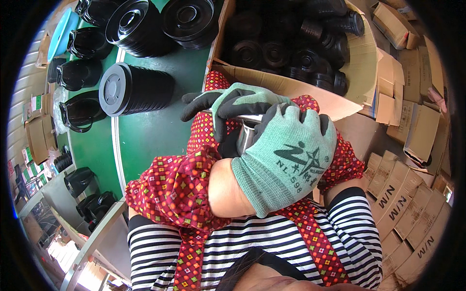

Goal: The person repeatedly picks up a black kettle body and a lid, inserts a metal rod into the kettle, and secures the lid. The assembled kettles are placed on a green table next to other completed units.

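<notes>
- The fingers [284, 114] of your left hand [286, 153] curl forward over a shiny metallic piece [246, 136]; the back of the glove hides their undersides, so I cannot tell how firmly they close on it.
- On your right hand [242, 102], some dark-coated fingers stretch toward the left and another bends down near the piece; I cannot tell whether they grip it.
- The metallic piece sits between your two hands, in front of your body, mostly covered.
- Across the back of your left glove you wear a dark print [308, 157]: a star, a figure-like mark and a line of characters.
- To your right, stacked cardboard cartons [388, 199] carry large black lettering and fainter small print.
- At the far left, small boxes [36, 103] show green and pink labels, too small to read.
- Beyond your hands, an open carton [291, 85] holds black round parts [307, 59].
- On the green tabletop [150, 140] to your left, a grey-ended stack [115, 89] lies on its side near black, jug-like vessels [80, 73] and stacked black discs [128, 26].
</notes>
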Motion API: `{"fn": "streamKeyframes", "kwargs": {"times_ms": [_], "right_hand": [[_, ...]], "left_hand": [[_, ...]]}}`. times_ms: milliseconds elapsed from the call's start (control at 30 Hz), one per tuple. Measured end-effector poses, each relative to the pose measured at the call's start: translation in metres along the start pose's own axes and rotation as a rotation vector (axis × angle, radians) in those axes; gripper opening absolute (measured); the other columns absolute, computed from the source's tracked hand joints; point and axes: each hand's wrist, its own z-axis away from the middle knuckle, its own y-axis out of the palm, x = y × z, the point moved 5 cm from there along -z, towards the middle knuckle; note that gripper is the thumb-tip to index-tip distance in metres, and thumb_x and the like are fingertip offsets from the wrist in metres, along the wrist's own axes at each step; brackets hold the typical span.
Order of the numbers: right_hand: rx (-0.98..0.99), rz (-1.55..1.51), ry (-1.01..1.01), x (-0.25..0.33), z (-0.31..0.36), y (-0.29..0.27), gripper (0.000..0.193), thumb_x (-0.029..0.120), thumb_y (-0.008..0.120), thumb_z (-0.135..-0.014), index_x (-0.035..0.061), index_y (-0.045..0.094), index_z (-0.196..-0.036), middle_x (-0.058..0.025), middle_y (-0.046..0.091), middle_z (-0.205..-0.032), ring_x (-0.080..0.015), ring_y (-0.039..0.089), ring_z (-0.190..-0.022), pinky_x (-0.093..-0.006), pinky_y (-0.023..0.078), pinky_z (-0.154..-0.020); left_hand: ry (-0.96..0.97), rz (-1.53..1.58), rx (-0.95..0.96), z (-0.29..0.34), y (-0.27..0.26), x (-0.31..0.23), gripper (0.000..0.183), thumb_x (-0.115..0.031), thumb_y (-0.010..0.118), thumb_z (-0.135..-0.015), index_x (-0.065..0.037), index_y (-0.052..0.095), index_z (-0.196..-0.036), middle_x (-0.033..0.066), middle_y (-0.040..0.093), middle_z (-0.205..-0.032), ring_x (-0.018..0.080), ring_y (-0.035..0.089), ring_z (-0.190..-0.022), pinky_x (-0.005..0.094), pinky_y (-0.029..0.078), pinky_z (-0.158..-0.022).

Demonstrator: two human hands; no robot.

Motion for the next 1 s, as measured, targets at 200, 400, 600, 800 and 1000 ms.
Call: {"fn": "streamKeyframes", "kwargs": {"times_ms": [200,400,600,800,1000], "right_hand": [[-0.103,-0.188,0.175,-0.01,0.011,0.024,0.027,0.015,0.059,-0.107,0.0019,0.064,-0.13,-0.0217,0.057,-0.151,-0.0346,0.041,-0.152,-0.0486,0.024,-0.127],[0.002,-0.002,-0.117,0.001,0.003,0.019,0.018,0.013,0.064,-0.098,-0.0018,0.069,-0.106,-0.0181,0.067,-0.121,-0.0413,0.053,-0.134,-0.0561,0.032,-0.123],[-0.022,0.712,0.176,0.02,0.033,-0.001,0.032,0.021,0.072,-0.09,0.001,0.07,-0.114,-0.0188,0.065,-0.122,-0.0411,0.061,-0.113,-0.0529,0.047,-0.108],[0.113,0.972,0.512,0.068,0.021,-0.01,0.057,0.036,0.09,-0.064,0.0058,0.068,-0.107,-0.0134,0.067,-0.097,-0.0356,0.065,-0.095,-0.0475,0.049,-0.084],[0.003,1.233,0.677,0.09,0.024,0.012,0.056,0.052,0.087,-0.074,0.0074,0.067,-0.1,-0.0124,0.068,-0.09,-0.0334,0.069,-0.083,-0.0452,0.053,-0.073]], "left_hand": [[0.21,0.305,-0.261,0.037,-0.005,-0.001,0.048,-0.036,0.08,-0.081,-0.008,0.074,-0.12,0.01,0.069,-0.108,0.028,0.068,-0.099,0.0434,0.055,-0.091],[0.272,0.376,-0.172,0.027,0.006,-0.005,0.047,-0.041,0.073,-0.084,-0.01,0.07,-0.118,0.0094,0.064,-0.107,0.0301,0.063,-0.097,0.0465,0.05,-0.087],[0.601,0.948,-0.252,0.049,-0.014,0.046,0.041,-0.047,0.071,-0.087,-0.007,0.073,-0.098,0.009,0.065,-0.093,0.0316,0.063,-0.086,0.0472,0.049,-0.081],[0.736,1.523,-0.341,0.074,0.014,0.112,0.054,-0.054,0.056,-0.104,-0.01,0.07,-0.077,0.0087,0.068,-0.077,0.0322,0.067,-0.079,0.0589,0.053,-0.087],[0.481,1.931,-0.5,0.079,0.031,0.128,0.062,-0.051,0.055,-0.109,-0.012,0.059,-0.061,0.0084,0.067,-0.068,0.0311,0.065,-0.069,0.0528,0.053,-0.091]]}}
